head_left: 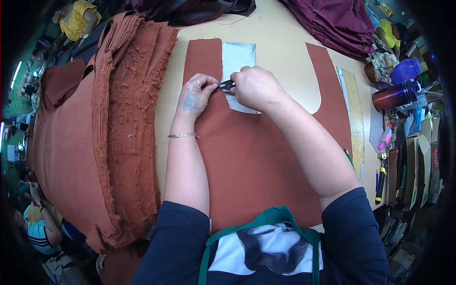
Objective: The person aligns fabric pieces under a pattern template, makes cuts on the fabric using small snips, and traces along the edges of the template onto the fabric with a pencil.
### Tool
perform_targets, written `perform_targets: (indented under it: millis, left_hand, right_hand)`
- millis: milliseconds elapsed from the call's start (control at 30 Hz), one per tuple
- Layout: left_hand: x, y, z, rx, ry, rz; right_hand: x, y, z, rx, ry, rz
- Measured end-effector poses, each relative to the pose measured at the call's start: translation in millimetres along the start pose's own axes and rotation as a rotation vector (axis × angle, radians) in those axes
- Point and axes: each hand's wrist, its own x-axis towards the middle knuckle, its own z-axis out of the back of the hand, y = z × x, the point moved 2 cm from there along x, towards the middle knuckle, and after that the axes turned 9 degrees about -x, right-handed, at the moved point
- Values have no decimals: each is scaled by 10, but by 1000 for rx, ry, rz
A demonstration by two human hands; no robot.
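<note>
A rust-brown cut fabric piece (256,161) lies flat in front of me, with a curved opening at its far side. A pale template piece (239,54) lies along the inner edge of its left strip. My left hand (200,92) pinches the fabric at that edge, thumb and index finger together. My right hand (254,88) is closed around small dark snips (227,86), whose blades point left toward my left fingertips. The two hands are close together over the fabric edge.
A thick stack of rust fabric (133,118) fills the left side. Dark maroon cloth (332,21) lies at the far right. On the right are a tumbler (395,95), a yellow-black tool (380,183) and a long yellowish template (352,109). Other people sit beyond the table.
</note>
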Motion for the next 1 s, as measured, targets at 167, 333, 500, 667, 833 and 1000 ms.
perform_targets:
  millis: [167, 333, 500, 667, 833, 1000]
  left_hand:
    - [7, -1, 0, 46, 9, 13]
    - [14, 17, -5, -15, 8, 1]
    - [8, -10, -5, -32, 24, 24]
    - [15, 6, -10, -55, 20, 5]
    - [9, -25, -3, 12, 13, 1]
    - [5, -32, 13, -23, -18, 41]
  right_hand:
    - [7, 15, 20, -1, 21, -12]
    - [20, 14, 22, 10, 67, -37]
    - [21, 19, 52, 38, 71, -24]
    - [30, 30, 69, 45, 89, -13]
    - [50, -8, -61, 28, 62, -23]
    - [-295, -365, -142, 184, -120, -241]
